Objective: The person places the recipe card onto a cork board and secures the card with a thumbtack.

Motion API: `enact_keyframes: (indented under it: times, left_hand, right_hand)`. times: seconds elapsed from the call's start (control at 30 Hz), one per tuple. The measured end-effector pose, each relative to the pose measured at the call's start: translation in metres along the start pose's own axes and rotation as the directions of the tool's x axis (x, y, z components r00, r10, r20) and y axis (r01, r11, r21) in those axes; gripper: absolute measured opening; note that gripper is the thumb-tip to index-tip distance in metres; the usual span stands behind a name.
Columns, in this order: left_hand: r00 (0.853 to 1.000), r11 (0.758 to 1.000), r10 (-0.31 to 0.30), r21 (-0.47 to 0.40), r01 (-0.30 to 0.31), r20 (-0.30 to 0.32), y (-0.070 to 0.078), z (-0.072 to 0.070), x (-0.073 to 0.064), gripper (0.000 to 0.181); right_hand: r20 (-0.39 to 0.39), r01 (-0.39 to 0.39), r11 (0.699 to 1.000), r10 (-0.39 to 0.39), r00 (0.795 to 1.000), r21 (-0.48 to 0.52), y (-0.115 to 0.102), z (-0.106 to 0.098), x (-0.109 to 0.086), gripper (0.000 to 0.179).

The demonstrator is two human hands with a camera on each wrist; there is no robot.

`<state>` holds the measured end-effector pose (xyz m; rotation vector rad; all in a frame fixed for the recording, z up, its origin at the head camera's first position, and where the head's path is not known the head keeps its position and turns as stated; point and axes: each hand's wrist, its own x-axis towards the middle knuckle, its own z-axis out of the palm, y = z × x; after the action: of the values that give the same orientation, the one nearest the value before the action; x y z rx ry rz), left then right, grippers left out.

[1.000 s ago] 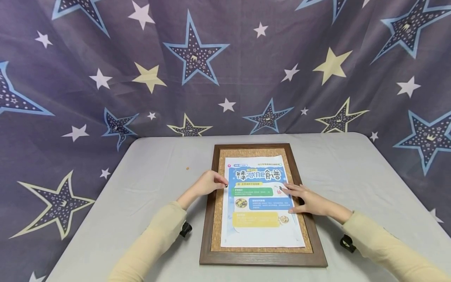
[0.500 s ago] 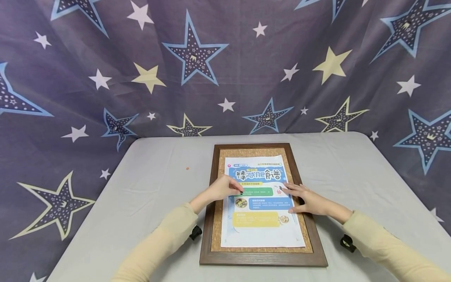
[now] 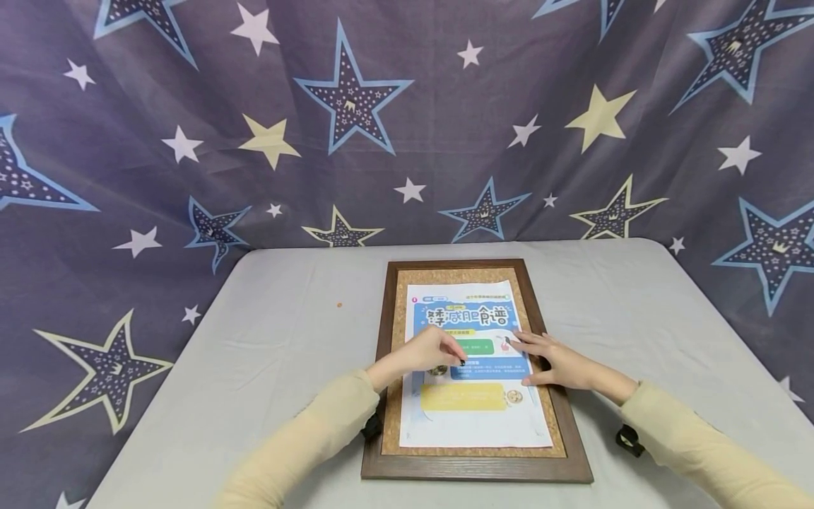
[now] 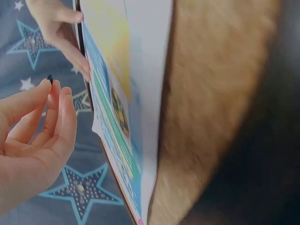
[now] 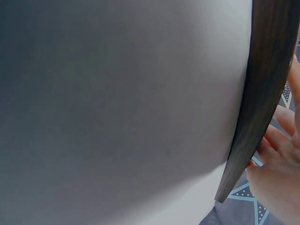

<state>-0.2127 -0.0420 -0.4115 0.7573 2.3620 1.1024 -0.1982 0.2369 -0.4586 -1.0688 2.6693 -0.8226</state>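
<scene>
My left hand (image 3: pixel 427 350) hovers over the middle of a printed poster (image 3: pixel 477 428) with blue, green and yellow blocks. Its thumb and index fingertips pinch a small black thumbtack-like piece (image 4: pixel 50 78); the other fingers curve loosely in the left wrist view. The poster lies on a cork board (image 3: pixel 389 424) inside a dark brown wooden frame (image 3: pixel 477 467). My right hand (image 3: pixel 559 362) rests across the right side, fingers spread over the poster's edge. In the right wrist view that hand sits behind the frame's side, partly hidden.
A tiny orange speck (image 3: pixel 339 305) lies on the grey tablecloth (image 3: pixel 286 339) left of the frame. A pink dot (image 3: pixel 415 300) shows at the poster's upper left corner. Behind the table hangs a dark star-patterned cloth (image 3: pixel 432 127).
My left hand has moved right and slightly nearer, from the poster's left edge to over its middle, still pinching the black piece. The right hand stays in place.
</scene>
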Motion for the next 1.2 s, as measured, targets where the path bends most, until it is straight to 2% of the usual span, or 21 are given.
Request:
enact_keyframes:
  times: [0.23,0.53,0.67,0.93,1.2]
  left_hand:
    - [0.999,1.000,-0.001,0.015,0.001,0.042,0.010,0.013,0.007,0.010]
    - [0.993,0.998,0.057,0.007,-0.058,0.102,0.021,0.029,0.014,0.010]
    - [0.988,0.996,0.080,0.033,-0.085,0.129,0.025,0.037,0.017,0.009]
    - [0.982,0.997,0.062,0.037,-0.070,0.176,0.031,0.052,0.021,0.008]
    - [0.972,0.998,0.061,-0.041,-0.053,0.228,0.038,0.063,0.022,0.009]
  right_hand:
    - [0.002,0.002,1.000,-0.002,1.000,-0.009,0.000,0.000,0.000,0.069]
    - [-0.010,0.000,1.000,0.000,1.000,0.010,-0.001,0.000,0.000,0.068]
    - [-0.016,0.011,1.000,-0.011,1.000,0.007,-0.002,0.000,-0.001,0.067]
    - [-0.040,0.043,0.999,-0.044,0.998,-0.014,-0.002,0.001,-0.001,0.066]
    - [-0.033,0.051,0.999,-0.051,0.998,0.015,-0.003,-0.001,0.000,0.065]
